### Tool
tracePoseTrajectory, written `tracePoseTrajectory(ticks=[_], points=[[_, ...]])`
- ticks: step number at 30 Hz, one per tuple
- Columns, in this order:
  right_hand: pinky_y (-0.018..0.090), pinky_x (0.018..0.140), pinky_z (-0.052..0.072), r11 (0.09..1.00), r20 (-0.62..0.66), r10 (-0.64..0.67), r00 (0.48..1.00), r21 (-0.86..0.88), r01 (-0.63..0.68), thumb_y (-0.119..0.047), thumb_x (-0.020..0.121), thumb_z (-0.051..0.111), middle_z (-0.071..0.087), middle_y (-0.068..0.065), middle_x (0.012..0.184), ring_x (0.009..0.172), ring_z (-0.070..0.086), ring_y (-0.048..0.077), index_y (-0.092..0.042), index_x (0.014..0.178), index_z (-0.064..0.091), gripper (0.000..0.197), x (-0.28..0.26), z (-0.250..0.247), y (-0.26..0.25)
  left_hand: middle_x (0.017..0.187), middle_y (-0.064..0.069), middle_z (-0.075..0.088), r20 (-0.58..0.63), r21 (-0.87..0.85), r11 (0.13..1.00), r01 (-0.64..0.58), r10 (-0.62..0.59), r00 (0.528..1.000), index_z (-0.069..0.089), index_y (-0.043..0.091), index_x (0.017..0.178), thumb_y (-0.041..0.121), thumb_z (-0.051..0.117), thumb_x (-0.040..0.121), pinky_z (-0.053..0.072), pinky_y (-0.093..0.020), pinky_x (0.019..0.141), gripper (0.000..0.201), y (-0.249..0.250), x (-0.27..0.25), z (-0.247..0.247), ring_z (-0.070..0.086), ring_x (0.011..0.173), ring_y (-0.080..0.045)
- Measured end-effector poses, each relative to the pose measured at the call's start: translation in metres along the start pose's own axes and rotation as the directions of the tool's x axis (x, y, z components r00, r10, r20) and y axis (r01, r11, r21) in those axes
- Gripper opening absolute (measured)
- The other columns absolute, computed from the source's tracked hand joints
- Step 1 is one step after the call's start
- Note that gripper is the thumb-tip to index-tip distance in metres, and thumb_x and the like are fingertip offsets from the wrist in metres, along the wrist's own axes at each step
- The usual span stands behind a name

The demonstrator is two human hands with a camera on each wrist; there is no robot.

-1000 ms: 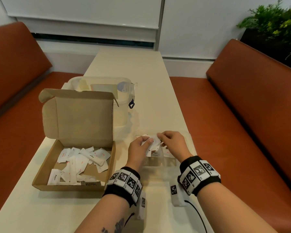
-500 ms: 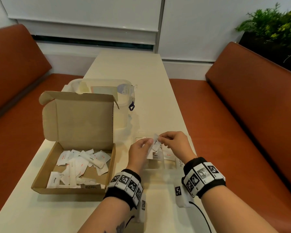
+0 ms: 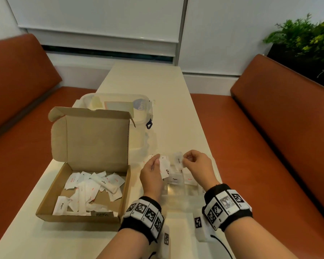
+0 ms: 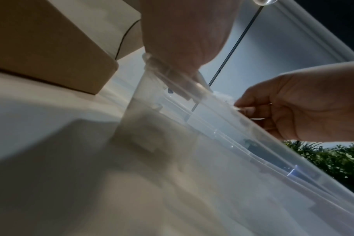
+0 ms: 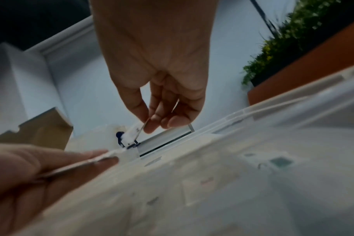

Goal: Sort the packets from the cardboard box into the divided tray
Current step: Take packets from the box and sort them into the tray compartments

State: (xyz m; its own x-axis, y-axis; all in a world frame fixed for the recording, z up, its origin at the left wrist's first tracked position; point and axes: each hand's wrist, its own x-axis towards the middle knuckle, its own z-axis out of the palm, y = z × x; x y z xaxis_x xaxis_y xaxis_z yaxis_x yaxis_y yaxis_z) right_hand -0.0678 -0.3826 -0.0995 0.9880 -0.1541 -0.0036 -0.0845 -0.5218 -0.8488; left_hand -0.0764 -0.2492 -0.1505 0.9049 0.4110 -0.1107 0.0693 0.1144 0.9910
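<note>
Overhead, the left hand [image 3: 151, 176] grips a few packets [image 3: 164, 166] and the right hand [image 3: 198, 165] pinches one packet [image 3: 177, 160] above the clear tray [image 3: 178, 192]; more lie in the cardboard box [image 3: 90, 165]. Seen from the left wrist, the right thumb and finger close on a white packet. Seen from the right wrist, both hands show curled fingers on packets over the tray's rim

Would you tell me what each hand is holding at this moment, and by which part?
The right hand pinches one white packet by its edge between thumb and fingertips. The left hand holds several packets, gripped at their lower ends.
</note>
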Motion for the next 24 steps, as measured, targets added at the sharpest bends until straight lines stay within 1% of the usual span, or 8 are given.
tracePoseTrajectory(ticks=[2,4,7,10,15,19,21,24], points=[[0.015,0.055,0.039,0.99,0.087,-0.027,0.996,-0.135,0.038,-0.006,0.082,0.057,0.071,0.008,0.076,0.062,0.054,0.011,-0.014,0.083,0.07,0.015,0.001,0.0,0.004,0.115,0.0,0.066,-0.065,0.0,1.0,-0.026,0.026,0.998,0.067,0.012,0.116,0.012,0.048,0.098,0.045,-0.035,0.103,0.026,0.001,-0.002,0.001,0.058,0.113,-0.016],[0.011,0.06,0.038,0.953,0.198,-0.047,0.979,-0.284,0.103,-0.007,0.085,0.056,0.072,0.003,0.08,0.071,0.058,0.01,-0.013,0.088,0.073,0.019,0.002,0.004,0.007,0.117,-0.001,0.067,-0.097,-0.015,1.0,-0.026,0.025,0.995,0.066,0.012,0.117,0.012,0.048,0.098,0.045,-0.035,0.103,0.027,0.001,-0.002,0.002,0.058,0.113,-0.016],[0.016,0.075,0.041,0.889,0.255,-0.106,0.961,-0.408,0.206,-0.015,0.09,0.057,0.073,0.001,0.087,0.089,0.06,0.012,-0.017,0.094,0.074,0.018,0.002,0.014,0.016,0.117,0.0,0.066,-0.109,-0.024,1.0,-0.02,0.017,0.994,0.066,0.012,0.118,0.013,0.048,0.099,0.044,-0.031,0.103,0.027,0.001,-0.002,0.002,0.057,0.112,-0.013],[0.019,0.076,0.036,0.819,0.251,-0.18,0.951,-0.497,0.286,-0.022,0.092,0.057,0.07,-0.001,0.096,0.1,0.049,0.013,-0.021,0.1,0.073,0.018,0.0,0.021,0.026,0.115,0.003,0.065,-0.104,-0.005,1.0,-0.029,0.029,0.994,0.066,0.011,0.118,0.012,0.048,0.098,0.044,-0.029,0.102,0.027,0.0,-0.002,0.003,0.057,0.111,-0.012],[0.022,0.082,0.037,0.729,0.295,-0.256,0.921,-0.566,0.384,-0.023,0.093,0.055,0.065,-0.003,0.098,0.099,0.047,0.016,-0.018,0.099,0.069,0.016,-0.004,0.025,0.034,0.119,-0.002,0.066,-0.097,0.034,0.998,-0.048,0.051,0.994,0.066,0.01,0.118,0.011,0.048,0.098,0.044,-0.033,0.103,0.027,0.0,-0.002,0.003,0.057,0.112,-0.014],[0.024,0.076,0.039,0.754,0.301,-0.232,0.925,-0.546,0.366,-0.02,0.085,0.064,0.058,-0.002,0.093,0.094,0.046,0.016,-0.015,0.093,0.065,0.009,-0.007,0.027,0.033,0.119,-0.002,0.066,-0.083,0.044,0.998,-0.047,0.05,0.995,0.066,0.01,0.118,0.011,0.048,0.098,0.044,-0.029,0.101,0.027,0.0,-0.001,0.002,0.058,0.112,-0.014],[0.025,0.07,0.039,0.745,0.329,-0.205,0.922,-0.559,0.365,-0.013,0.082,0.063,0.054,-0.001,0.087,0.087,0.048,0.017,-0.012,0.087,0.063,0.005,-0.007,0.028,0.03,0.12,-0.002,0.066,-0.076,0.052,0.998,-0.046,0.05,0.996,0.066,0.01,0.118,0.011,0.047,0.098,0.043,-0.024,0.098,0.027,0.0,-0.001,0.002,0.057,0.109,-0.012],[0.024,0.066,0.036,0.729,0.335,-0.183,0.924,-0.585,0.356,-0.009,0.082,0.06,0.049,-0.002,0.082,0.081,0.048,0.017,-0.011,0.081,0.06,0.002,-0.005,0.029,0.026,0.12,-0.002,0.065,-0.07,0.06,0.997,-0.047,0.051,0.996,0.066,0.009,0.119,0.01,0.048,0.098,0.042,-0.025,0.101,0.027,0.001,-0.001,0.002,0.056,0.11,-0.011]])
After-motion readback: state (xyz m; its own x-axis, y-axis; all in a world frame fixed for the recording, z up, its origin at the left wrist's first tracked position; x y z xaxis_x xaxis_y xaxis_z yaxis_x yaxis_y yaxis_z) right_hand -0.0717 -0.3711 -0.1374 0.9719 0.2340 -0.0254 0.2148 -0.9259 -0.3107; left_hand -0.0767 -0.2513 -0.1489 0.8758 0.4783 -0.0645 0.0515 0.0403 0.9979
